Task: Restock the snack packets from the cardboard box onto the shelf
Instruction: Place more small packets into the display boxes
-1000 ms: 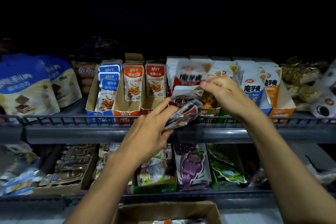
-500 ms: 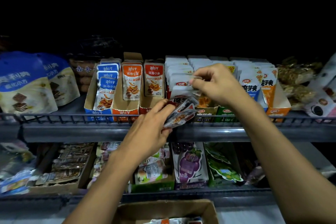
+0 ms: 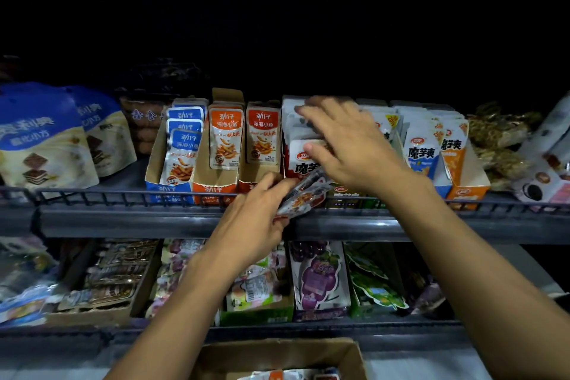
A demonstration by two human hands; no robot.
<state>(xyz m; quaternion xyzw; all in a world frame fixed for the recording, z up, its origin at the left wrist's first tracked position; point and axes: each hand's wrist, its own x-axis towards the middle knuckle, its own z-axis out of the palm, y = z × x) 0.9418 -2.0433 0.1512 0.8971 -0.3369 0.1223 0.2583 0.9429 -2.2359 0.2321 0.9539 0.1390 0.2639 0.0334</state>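
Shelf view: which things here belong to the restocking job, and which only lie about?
Job: left hand holding snack packets; right hand on the red-and-white packet row; cardboard box.

Lying about: blue bags, orange packets, grape pouch.

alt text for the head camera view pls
A person's left hand holds a small stack of snack packets at the shelf rail, while the right hand reaches with spread fingers onto the red-and-white packets in their shelf tray. An open cardboard box sits below.

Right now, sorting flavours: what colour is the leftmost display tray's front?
Blue, seen in the head view.
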